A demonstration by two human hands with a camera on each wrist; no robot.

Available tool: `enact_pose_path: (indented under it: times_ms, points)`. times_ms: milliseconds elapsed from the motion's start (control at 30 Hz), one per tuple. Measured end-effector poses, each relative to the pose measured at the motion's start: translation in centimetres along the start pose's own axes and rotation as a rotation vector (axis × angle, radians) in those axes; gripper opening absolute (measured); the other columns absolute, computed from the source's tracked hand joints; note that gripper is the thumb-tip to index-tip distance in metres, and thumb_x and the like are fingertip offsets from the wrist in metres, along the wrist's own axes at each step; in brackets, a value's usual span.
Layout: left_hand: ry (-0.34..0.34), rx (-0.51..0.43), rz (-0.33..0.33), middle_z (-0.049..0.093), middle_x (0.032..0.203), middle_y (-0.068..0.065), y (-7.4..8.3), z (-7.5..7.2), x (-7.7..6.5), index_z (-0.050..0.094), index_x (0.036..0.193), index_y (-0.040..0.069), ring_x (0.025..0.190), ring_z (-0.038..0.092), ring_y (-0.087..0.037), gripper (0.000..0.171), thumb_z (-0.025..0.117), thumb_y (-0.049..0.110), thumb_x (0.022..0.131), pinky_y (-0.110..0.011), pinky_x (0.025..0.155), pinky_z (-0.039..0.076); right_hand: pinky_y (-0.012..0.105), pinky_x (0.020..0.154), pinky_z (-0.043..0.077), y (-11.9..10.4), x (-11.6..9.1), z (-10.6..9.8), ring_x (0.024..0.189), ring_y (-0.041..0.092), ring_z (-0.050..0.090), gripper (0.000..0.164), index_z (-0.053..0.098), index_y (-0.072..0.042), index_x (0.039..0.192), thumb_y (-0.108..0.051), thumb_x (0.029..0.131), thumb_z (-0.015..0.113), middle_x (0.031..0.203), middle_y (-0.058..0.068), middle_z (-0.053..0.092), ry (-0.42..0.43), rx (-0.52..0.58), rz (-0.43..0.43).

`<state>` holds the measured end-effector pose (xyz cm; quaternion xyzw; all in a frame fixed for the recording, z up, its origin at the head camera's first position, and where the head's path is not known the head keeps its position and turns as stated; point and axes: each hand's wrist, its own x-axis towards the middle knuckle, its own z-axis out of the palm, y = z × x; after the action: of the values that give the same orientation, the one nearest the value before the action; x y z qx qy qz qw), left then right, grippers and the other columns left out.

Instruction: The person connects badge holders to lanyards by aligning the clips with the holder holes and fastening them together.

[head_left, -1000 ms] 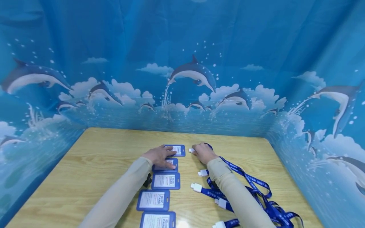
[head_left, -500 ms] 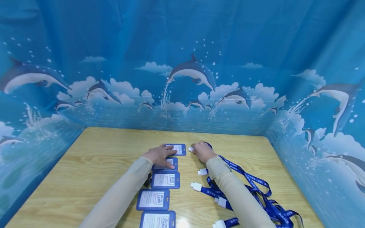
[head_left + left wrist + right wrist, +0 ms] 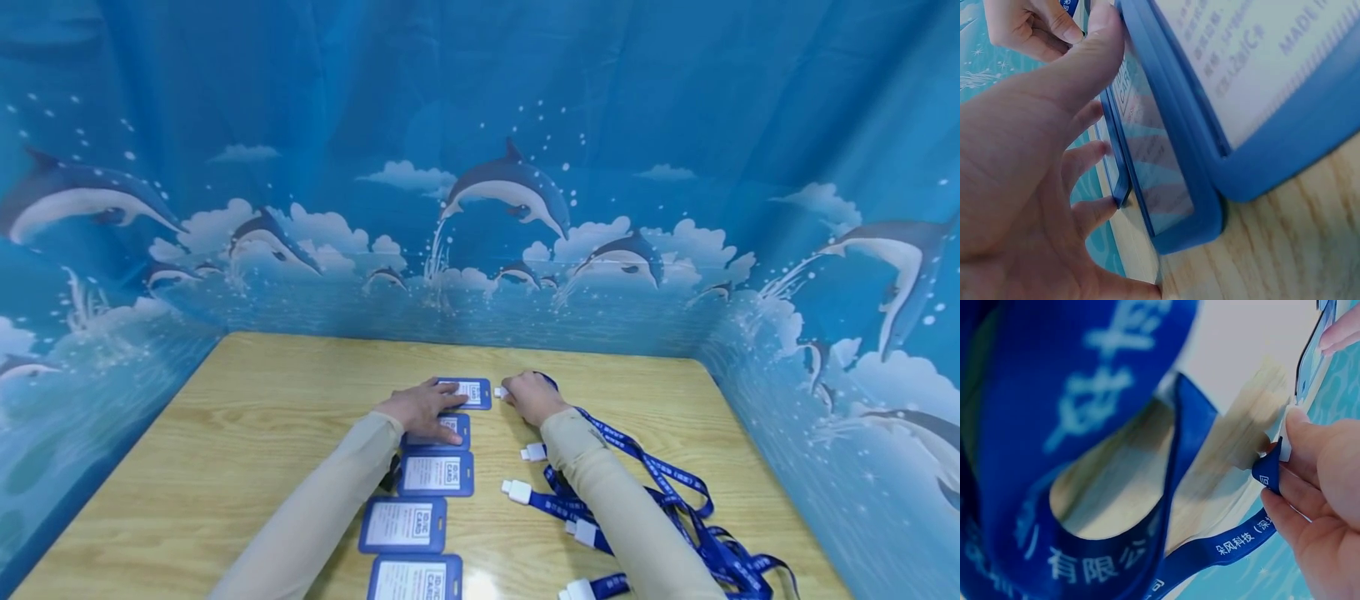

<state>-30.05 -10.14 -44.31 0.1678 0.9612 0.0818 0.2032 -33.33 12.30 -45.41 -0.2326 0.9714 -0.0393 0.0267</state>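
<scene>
My left hand [image 3: 422,412] lies with spread fingers on the farthest blue badge holder [image 3: 478,394]. Its thumb is over the second badge holder [image 3: 464,424], which the hand partly covers. To the right, my right hand [image 3: 534,398] pinches the white clip [image 3: 500,392] of a blue lanyard [image 3: 615,437] between thumb and fingers. The clip's tip points at the slotted end of the far holder, with a narrow gap between them. In the right wrist view, the white clip [image 3: 1285,434] shows at the fingertips, and the blue strap [image 3: 1241,542] trails below the hand.
More badge holders [image 3: 437,475] run in a column toward the near edge of the wooden table [image 3: 300,392]. Several white lanyard clips [image 3: 517,492] lie right of them, their blue straps [image 3: 727,558] tangled at the right. A dolphin-print curtain [image 3: 337,308] encloses the table.
The far badge holder has shifted slightly right under my left hand, and its gap to the clip has narrowed. My right hand keeps its pinch on the clip.
</scene>
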Motion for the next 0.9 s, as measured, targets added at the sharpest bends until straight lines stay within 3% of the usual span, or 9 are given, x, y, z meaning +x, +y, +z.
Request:
enact_pose_path:
  times_ms: [433, 600, 800, 900]
  points:
    - [-0.023, 0.022, 0.018, 0.022, 0.169, 0.007, -0.2, 0.1, 0.3, 0.036, 0.156, 0.039, 0.157, 0.012, -0.031, 0.079, 0.054, 0.074, 0.088, -0.074, 0.116, 0.024, 0.037, 0.092, 0.059, -0.5, 0.5, 0.3, 0.100, 0.026, 0.071, 0.024, 0.073, -0.005, 0.119, -0.016, 0.099, 0.065, 0.109, 0.012, 0.073, -0.009, -0.050, -0.055]
    - [-0.017, 0.002, 0.024, 0.020, 0.169, 0.009, -0.3, 0.3, 0.6, 0.035, 0.156, 0.041, 0.158, 0.008, -0.029, 0.076, 0.052, 0.074, 0.089, -0.073, 0.119, 0.017, 0.037, 0.088, 0.060, -0.1, 0.8, 0.9, 0.096, 0.026, 0.069, 0.024, 0.073, -0.005, 0.119, -0.017, 0.099, 0.065, 0.104, 0.011, 0.068, 0.019, -0.074, -0.064]
    - [-0.036, -0.030, 0.029, 0.016, 0.169, 0.013, -0.1, 0.5, 0.6, 0.031, 0.157, 0.043, 0.158, 0.001, -0.027, 0.071, 0.046, 0.073, 0.093, -0.061, 0.126, 0.001, 0.037, 0.082, 0.060, -0.1, 1.4, 1.1, 0.090, 0.026, 0.068, 0.019, 0.076, -0.004, 0.110, -0.016, 0.097, 0.068, 0.096, 0.011, 0.067, 0.047, -0.069, -0.094]
    - [-0.033, -0.006, 0.025, 0.015, 0.169, 0.013, 0.0, 0.4, 0.5, 0.029, 0.157, 0.043, 0.158, 0.000, -0.027, 0.070, 0.043, 0.072, 0.095, -0.058, 0.127, 0.001, 0.038, 0.082, 0.060, -0.4, 1.6, 0.9, 0.089, 0.026, 0.068, 0.017, 0.076, -0.003, 0.108, -0.013, 0.096, 0.069, 0.096, 0.012, 0.067, 0.056, -0.072, -0.101]
